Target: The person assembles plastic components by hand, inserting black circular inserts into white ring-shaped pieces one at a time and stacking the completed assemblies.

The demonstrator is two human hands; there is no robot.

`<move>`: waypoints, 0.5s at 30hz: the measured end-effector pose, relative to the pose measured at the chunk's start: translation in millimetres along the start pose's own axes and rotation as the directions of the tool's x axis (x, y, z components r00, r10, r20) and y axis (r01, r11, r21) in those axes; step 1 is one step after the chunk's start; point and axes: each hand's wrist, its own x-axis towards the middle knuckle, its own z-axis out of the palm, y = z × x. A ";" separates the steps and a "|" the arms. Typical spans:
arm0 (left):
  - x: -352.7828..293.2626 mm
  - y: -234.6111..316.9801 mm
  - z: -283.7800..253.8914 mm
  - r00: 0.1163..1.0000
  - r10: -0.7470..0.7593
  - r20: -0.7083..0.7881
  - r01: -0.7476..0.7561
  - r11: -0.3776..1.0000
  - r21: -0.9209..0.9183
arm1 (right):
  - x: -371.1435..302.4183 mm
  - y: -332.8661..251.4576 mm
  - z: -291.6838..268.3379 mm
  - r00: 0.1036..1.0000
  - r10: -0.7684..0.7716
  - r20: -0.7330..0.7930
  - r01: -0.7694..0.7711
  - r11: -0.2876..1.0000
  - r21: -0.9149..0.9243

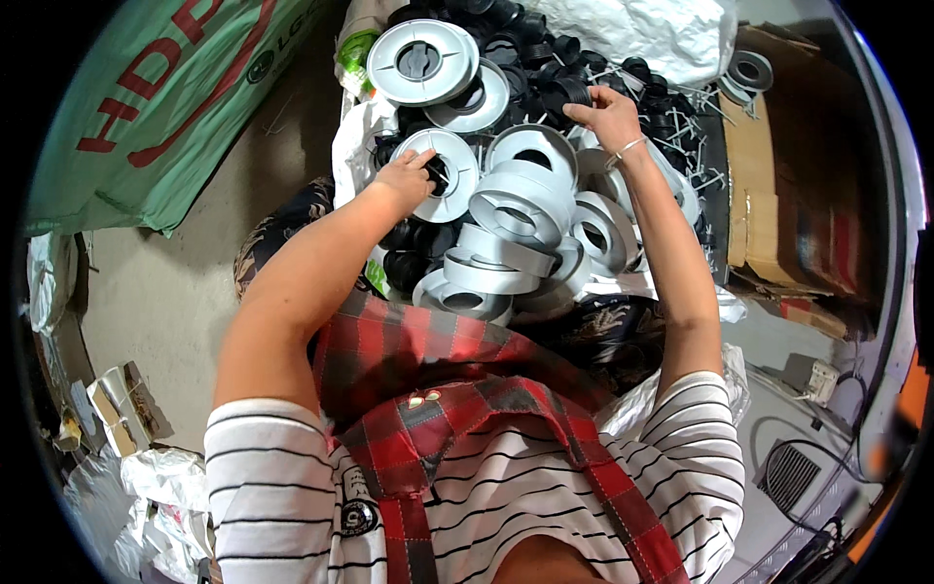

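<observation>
My left hand [406, 182] is on a light grey plastic ring [457, 200], its fingers over the rim and reaching to the centre hole; the thumb is hidden. My right hand [613, 119] pinches a black ribbed plastic cap [574, 93] between thumb and fingers, above the pile. Between my hands several loose grey rings [525, 200] lie heaped and tilted on one another. Farther left, a stacked grey disc [389, 58] has a black cap seated in its centre.
Many black caps [501, 49] and thin grey sprue pieces [686, 127] fill the far side. White sacking [662, 34] borders the pile. A cardboard box [773, 185] stands right, with small grey rings on its edge. A green sack [185, 107] lies left; a grey machine case [778, 477] sits lower right.
</observation>
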 end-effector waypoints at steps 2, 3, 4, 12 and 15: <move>7.3 4.3 -14.7 1.000 0.015 0.017 -0.016 0.998 0.059 | -30.7 -14.9 -10.1 0.999 -0.054 -0.006 0.054 0.993 0.104; 5.8 7.1 -31.0 0.997 0.038 0.067 -0.041 0.998 0.045 | -43.8 -21.4 -14.5 0.998 -0.064 -0.012 0.065 0.988 0.143; 0.7 12.6 -53.7 0.991 0.061 0.118 -0.065 0.998 0.028 | -58.1 -27.9 -18.6 0.997 -0.075 -0.015 0.076 0.981 0.180; -36.7 19.7 -148.9 0.887 -0.458 0.062 0.041 -0.056 -0.998 | -126.3 -56.1 13.7 0.886 -0.438 -0.150 0.446 0.895 0.018; -40.8 26.7 -157.0 0.943 -0.313 0.115 -0.106 -0.608 -0.787 | -126.0 -59.0 56.2 0.810 -0.563 -0.164 0.569 0.822 -0.011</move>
